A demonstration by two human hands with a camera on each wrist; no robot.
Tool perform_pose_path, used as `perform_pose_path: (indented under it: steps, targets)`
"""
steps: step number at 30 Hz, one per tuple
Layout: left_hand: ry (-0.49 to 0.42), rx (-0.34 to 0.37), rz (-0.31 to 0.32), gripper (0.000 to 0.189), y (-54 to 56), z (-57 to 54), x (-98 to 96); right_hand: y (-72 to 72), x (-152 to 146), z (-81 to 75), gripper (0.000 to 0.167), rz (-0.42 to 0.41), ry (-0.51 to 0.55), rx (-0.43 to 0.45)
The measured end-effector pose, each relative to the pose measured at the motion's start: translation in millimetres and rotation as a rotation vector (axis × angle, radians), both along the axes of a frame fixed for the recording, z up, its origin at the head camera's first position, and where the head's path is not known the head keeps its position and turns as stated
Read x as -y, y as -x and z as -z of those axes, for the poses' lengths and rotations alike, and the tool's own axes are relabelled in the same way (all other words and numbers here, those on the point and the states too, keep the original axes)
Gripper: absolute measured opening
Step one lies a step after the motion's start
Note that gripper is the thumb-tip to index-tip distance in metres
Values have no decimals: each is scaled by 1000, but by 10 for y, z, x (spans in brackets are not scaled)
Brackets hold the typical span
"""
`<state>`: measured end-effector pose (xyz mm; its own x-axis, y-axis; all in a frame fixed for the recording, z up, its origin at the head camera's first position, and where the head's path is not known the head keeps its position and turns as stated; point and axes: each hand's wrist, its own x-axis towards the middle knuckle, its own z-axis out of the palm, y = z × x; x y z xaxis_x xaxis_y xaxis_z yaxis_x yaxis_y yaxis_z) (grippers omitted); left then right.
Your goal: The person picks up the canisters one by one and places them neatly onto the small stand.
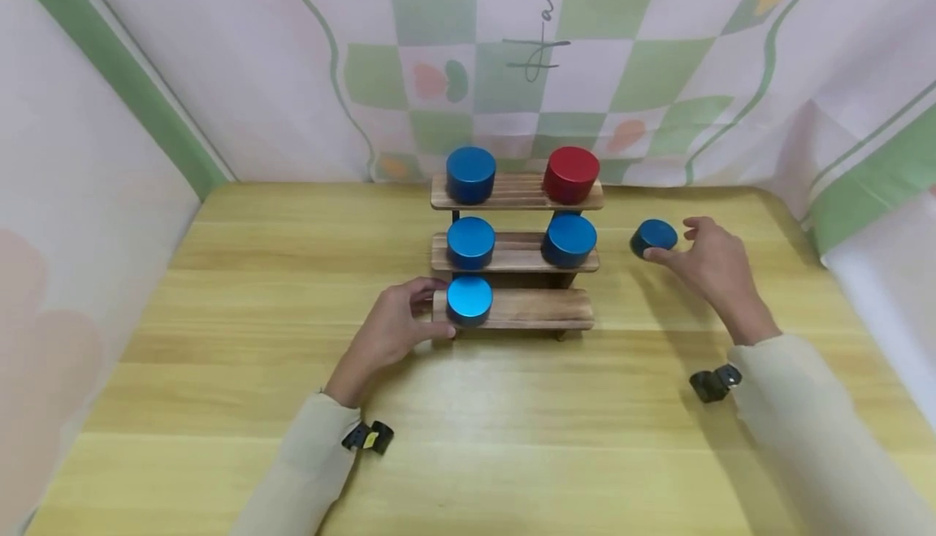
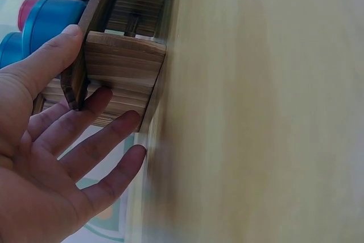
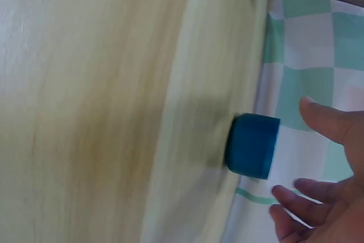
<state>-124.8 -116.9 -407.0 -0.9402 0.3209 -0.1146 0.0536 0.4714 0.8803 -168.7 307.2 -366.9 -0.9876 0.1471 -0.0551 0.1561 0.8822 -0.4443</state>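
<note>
A three-tier wooden stand (image 1: 541, 309) bears several round, flat-topped metallic tins. My left hand (image 1: 398, 321) is at the left end of its lowest shelf, beside a blue tin (image 1: 470, 300). In the left wrist view the thumb (image 2: 67, 37) lies along the shelf's edge, with the other fingers spread loosely by its end. To the right of the stand, a separate blue tin (image 1: 654, 237) sits on the table. My right hand (image 1: 712, 268) reaches around it from the right, thumb in front and fingers behind. The right wrist view shows a gap between that hand (image 3: 324, 186) and the tin (image 3: 253, 146).
The middle shelf carries two blue tins, one left (image 1: 471, 242) and one right (image 1: 569, 239). On the top shelf stand a blue tin (image 1: 471, 174) and a red tin (image 1: 572, 175). Behind the wooden table (image 1: 292, 227) hangs a green-and-white checked curtain (image 1: 512, 73).
</note>
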Motion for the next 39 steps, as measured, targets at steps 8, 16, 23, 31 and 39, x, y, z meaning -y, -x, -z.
perform_pose_path:
  steps: [8, 16, 23, 31, 39]
  targets:
    - [7, -4, -4, 62, -6, 15, -7, 106, 29, 58, 94, 18, 5, -20]
    - [10, -2, -6, 62, -8, 24, -7, 134, 7, 86, 91, 18, 39, -10]
    - [8, 8, -18, 62, -15, 17, -3, 161, -10, 118, 91, 49, 47, 6]
    - [-4, 17, -19, 62, -37, 4, -14, 183, -44, 168, 90, 46, 64, 8]
    - [-3, 18, -24, 62, -42, -10, -15, 200, -64, 208, 80, 13, 52, -19]
